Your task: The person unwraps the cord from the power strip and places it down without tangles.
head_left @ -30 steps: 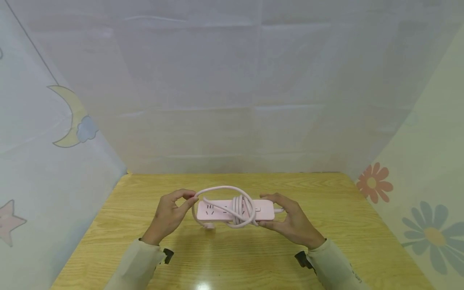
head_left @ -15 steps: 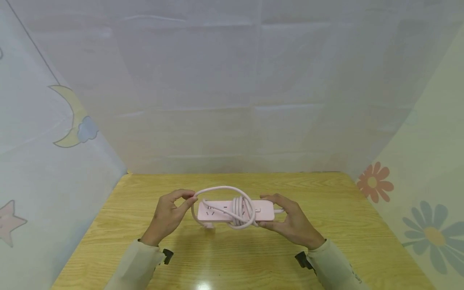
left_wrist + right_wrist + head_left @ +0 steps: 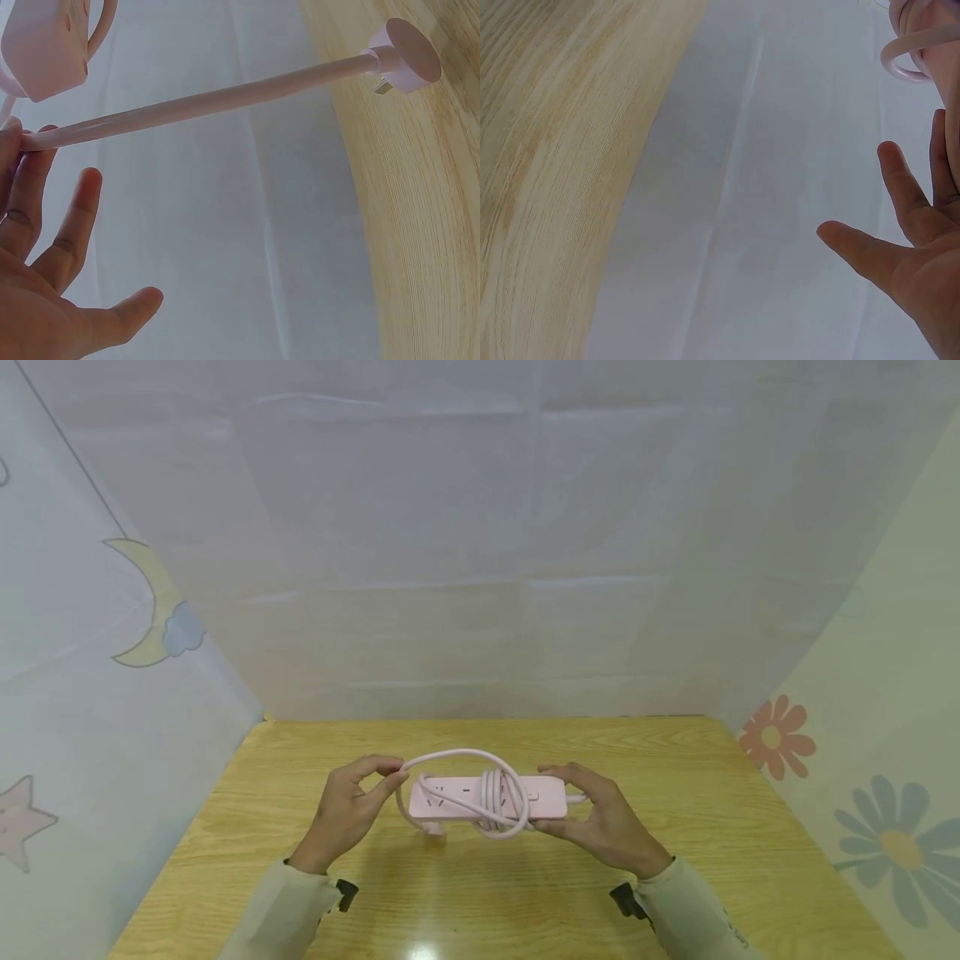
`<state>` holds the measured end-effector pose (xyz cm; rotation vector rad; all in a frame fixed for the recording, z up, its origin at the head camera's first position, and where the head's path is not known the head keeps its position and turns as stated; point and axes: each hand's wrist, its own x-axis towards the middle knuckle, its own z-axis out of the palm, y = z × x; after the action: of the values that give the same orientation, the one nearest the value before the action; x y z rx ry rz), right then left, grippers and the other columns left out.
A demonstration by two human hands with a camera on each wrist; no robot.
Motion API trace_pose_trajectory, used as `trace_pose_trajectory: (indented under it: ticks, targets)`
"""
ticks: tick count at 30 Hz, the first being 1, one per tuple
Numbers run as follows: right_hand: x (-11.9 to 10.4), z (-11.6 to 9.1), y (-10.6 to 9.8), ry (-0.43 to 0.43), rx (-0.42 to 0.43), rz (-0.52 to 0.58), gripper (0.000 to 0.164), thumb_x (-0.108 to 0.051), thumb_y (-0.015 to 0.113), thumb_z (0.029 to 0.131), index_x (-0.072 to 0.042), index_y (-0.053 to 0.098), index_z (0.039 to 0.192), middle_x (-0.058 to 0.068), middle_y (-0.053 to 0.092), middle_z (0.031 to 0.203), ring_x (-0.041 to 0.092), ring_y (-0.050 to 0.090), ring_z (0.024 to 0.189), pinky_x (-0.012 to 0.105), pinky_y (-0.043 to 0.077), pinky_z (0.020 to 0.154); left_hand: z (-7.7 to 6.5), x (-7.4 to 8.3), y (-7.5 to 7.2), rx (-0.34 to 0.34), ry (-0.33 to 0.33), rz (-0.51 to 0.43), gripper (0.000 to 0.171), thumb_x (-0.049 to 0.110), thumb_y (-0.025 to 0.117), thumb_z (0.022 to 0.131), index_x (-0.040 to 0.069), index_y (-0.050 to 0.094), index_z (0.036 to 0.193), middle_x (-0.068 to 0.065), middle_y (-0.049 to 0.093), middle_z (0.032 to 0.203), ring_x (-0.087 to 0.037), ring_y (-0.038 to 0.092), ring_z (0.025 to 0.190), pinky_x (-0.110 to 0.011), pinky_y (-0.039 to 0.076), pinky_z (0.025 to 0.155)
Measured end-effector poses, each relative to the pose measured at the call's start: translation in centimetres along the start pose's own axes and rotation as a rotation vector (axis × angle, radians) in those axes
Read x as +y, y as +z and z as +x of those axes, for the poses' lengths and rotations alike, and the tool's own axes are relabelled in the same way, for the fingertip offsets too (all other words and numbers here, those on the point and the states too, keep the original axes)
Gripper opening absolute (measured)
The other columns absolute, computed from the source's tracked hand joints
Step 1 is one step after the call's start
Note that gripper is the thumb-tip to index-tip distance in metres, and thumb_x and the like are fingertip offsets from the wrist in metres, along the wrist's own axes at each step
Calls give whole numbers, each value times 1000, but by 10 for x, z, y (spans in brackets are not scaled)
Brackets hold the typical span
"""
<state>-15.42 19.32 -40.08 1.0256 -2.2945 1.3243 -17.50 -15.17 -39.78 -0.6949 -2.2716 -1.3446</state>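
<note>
Fingers (image 3: 388, 785), left hand (image 3: 341, 814): thumb and forefinger pinch a pink cable (image 3: 217, 100); two others extend free in the left wrist view. Right hand (image 3: 611, 822): thumb below, forefinger above, grasps the right end of a pink power strip (image 3: 471, 786). Pose: both hands angle inward, the strip between them. Power strip: held roughly level above the desk (image 3: 480, 902), slotted face toward the head camera; switch (image 3: 533, 795) near its right end. Cable: several turns around the strip, one large loose loop reaching the left hand. Plug (image 3: 412, 56) (a metal pin shows): on the cable's end, near the strip's left end. Markings: dark marks (image 3: 737, 928) on the right sleeve (image 3: 686, 897), too small to read.
</note>
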Motion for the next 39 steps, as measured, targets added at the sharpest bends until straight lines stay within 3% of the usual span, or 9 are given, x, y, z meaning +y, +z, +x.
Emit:
trace_pose_trajectory:
  ticks: [5,18,24,33,39]
  targets:
    - [1,0,0,-4,-5,2,59,-6,86,77,-10,60,130,2,67,118,27,62,116,55,47,97,-1,-1,0,-2,12,-2,12,1,73,89,7,75,100,5,71,92,-11,65,89,-55,48,92]
    - [0,0,1,9,-4,-8,57,-7,86,78,-9,61,129,2,67,119,23,62,114,49,48,98,-4,-2,-2,-7,34,-3,14,-1,72,89,5,74,102,3,72,96,-11,66,92,-34,53,90]
    - [1,0,2,7,-2,-7,57,-6,86,78,-12,61,129,3,67,120,24,62,114,50,48,98,-4,-2,-4,-10,45,-9,16,-2,72,89,5,75,102,1,72,98,-11,66,95,-33,53,90]
    - [2,0,3,4,4,-9,59,-6,86,77,-9,61,130,3,67,117,20,63,108,44,50,95,-4,-2,-6,-18,40,-50,17,-5,71,88,6,76,101,-6,72,108,-27,65,111,-24,51,94]
    - [1,0,3,5,0,-6,59,-6,86,77,-10,61,131,4,67,118,19,63,108,46,50,95,-4,-1,-8,-20,57,-54,17,-6,70,88,5,76,99,-9,72,112,-30,64,111,-23,50,94]
